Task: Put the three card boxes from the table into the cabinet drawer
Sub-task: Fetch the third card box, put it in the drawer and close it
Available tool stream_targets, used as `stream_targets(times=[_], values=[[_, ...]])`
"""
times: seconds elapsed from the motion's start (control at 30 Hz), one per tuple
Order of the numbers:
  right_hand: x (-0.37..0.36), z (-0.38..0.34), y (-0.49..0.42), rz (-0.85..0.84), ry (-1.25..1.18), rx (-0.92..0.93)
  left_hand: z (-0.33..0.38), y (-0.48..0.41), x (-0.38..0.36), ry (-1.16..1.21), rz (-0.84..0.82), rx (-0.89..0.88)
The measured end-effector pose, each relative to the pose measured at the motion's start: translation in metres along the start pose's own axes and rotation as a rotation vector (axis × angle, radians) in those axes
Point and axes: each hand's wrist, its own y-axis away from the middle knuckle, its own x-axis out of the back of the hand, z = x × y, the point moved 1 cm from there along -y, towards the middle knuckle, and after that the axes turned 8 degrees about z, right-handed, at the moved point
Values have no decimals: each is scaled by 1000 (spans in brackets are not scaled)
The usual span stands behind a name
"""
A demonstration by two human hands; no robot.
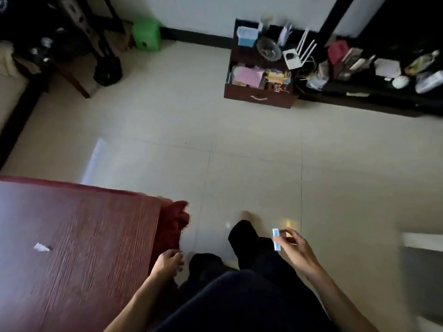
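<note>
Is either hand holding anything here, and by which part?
The right hand pinches a blue-and-white card box by one end, between fingertips. The left hand holds nothing.

Grained red wood table, glossy floor tiles, green plastic stool

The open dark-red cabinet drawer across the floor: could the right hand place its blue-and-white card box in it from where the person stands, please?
Probably not yet. The right hand holds the blue-and-white card box low beside the legs, while the open dark-red cabinet drawer lies well across bare pale floor tiles. Nothing blocks the way.
</note>
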Motion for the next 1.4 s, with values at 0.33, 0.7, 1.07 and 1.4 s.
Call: stream_targets(times=[0.33,0.7,1.07,1.4], values=[[104,-19,-99,22,-207,-49,183,-32,-72,36,30,-84],[160,-111,-196,-2,-303,-14,247,-54,-95,-187,-14,7],[202,-206,-303,115,-316,-102,428,-149,-99,-184,-86,-15],[234,-288,-406,100,-365,-119,671,-195,-133,-82,-70,-176]])
